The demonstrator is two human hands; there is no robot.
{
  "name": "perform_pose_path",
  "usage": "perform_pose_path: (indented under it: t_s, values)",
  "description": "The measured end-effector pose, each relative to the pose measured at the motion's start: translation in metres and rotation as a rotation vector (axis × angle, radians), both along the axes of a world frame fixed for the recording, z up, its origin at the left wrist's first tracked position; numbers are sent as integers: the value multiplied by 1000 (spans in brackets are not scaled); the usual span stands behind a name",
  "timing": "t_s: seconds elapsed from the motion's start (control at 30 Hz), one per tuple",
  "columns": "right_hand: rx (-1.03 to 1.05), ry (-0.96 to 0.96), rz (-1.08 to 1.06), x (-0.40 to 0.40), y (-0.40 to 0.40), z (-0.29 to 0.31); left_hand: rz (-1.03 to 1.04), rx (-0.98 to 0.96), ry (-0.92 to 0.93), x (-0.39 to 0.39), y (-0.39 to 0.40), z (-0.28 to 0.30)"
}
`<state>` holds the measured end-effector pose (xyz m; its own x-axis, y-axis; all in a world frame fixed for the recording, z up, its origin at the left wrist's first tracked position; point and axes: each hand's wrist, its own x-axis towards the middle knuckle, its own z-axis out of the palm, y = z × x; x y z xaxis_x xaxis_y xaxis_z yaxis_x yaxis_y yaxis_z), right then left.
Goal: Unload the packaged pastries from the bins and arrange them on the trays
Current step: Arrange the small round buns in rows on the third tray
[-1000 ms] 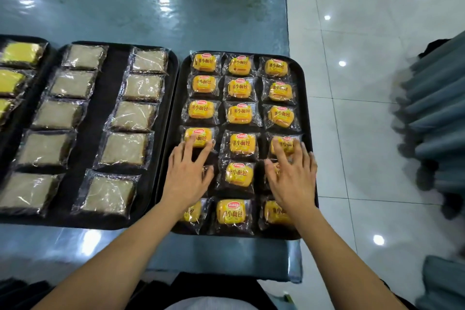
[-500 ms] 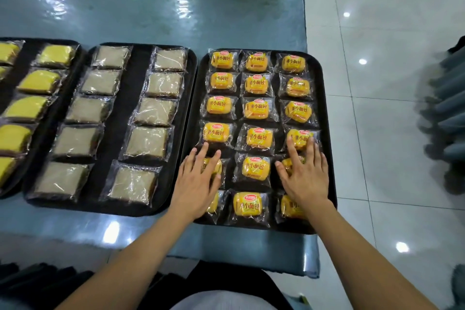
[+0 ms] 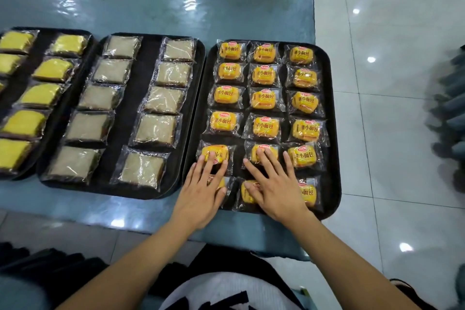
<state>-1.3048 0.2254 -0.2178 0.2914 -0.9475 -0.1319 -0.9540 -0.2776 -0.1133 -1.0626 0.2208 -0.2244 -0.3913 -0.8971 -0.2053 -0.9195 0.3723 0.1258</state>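
Head view: on the right-hand black tray (image 3: 333,133), left hand (image 3: 205,187) and right hand (image 3: 274,184) lie apart, fingers straight, pressing the yellow bread packets (image 3: 266,126) of its two nearest rows, apparently squaring that grid.

The hands (image 3: 239,191) hide two front-row pastry packs (image 3: 247,192); the leftmost tray (image 3: 83,35) is cut off.

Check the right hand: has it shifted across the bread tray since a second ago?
Yes. The right hand moved left, from the right column of packets to the middle column on the bread tray.
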Motion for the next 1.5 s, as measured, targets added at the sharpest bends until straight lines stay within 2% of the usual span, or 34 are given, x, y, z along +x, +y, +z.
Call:
perform_pose_path:
  t_s: [0.17,0.47,0.57,0.67,0.8,1.27,1.5]
  values:
    - [47,43,-22,-5,0,3,42,-3,19,-10,-6,-2]
    - [47,-86,-18,-5,3,5,40,-31,47,-14,-5,4]
    - [-66,-144,-199,-29,7,11,-4,-76,85,-35,-9,19]
    - [-127,-99,-400,-59,14,7,-128,-69,120,-71,-13,26]
    - [-49,-54,-342,-69,20,-8,-266,-45,91,-107,-23,14]
    - [-97,-76,-363,-78,20,-4,-199,-26,90,-107,-25,5]
    - [-90,-80,-409,-79,-40,12,-156,-36,153,-117,-93,25]
